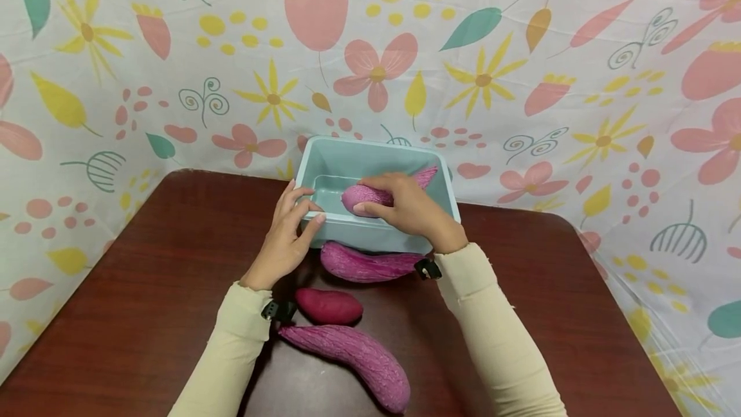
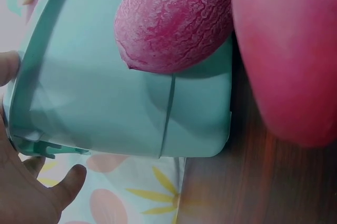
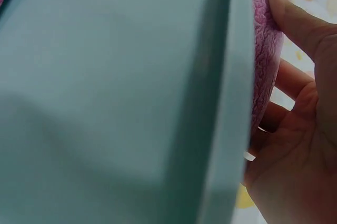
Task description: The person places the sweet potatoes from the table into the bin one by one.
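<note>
A light blue-green plastic bin [image 1: 376,229] stands at the far side of the table. At its front left corner, my left hand [image 1: 285,233] grips the rim, with thumb and fingers over the edge [image 2: 23,76]. My right hand [image 1: 408,204] holds a wrinkled purple sweet potato [image 1: 379,197] inside the bin, its narrow end pointing to the back right. The thumb and fingers around it also show beyond the rim in the right wrist view [image 3: 267,50]. Close against the bin's front lies another long wrinkled purple sweet potato [image 1: 367,264], right between my wrists.
Nearer me, a smaller smooth red sweet potato [image 1: 329,306] lies beside my left wrist. In front of it is a long curved purple one [image 1: 361,359]. The dark wooden table [image 1: 145,295] meets a flower-patterned cloth [image 1: 376,69] behind the bin.
</note>
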A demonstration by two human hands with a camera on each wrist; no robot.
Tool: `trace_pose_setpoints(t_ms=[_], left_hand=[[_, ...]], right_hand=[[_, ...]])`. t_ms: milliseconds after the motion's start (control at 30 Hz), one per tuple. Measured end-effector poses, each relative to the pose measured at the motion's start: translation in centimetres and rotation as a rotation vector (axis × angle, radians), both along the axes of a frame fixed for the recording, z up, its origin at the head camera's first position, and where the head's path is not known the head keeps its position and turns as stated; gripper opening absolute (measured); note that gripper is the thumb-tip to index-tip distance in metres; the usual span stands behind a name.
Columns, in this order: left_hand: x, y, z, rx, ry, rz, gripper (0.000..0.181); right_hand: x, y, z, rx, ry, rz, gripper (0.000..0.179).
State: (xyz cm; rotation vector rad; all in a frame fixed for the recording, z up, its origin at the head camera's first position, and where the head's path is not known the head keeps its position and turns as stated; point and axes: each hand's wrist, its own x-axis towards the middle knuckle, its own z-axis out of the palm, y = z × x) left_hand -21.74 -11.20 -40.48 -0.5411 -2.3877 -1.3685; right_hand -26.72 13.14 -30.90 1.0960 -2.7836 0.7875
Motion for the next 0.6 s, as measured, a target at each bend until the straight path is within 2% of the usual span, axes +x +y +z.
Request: trace_pose_setpoints(t_ms=[333, 600], left_hand=[[-0.1, 0.3, 0.1, 0.006, -0.013, -0.025, 0.015], [0.1, 0.0, 0.1, -0.002, -0.012, -0.007, 0.016]], right_hand=[[-0.3, 0.2, -0.9, -0.002, -0.005, -0.031, 0.045], [1.0, 0.0, -0.7, 0.001, -0.027, -0.028, 0.051]])
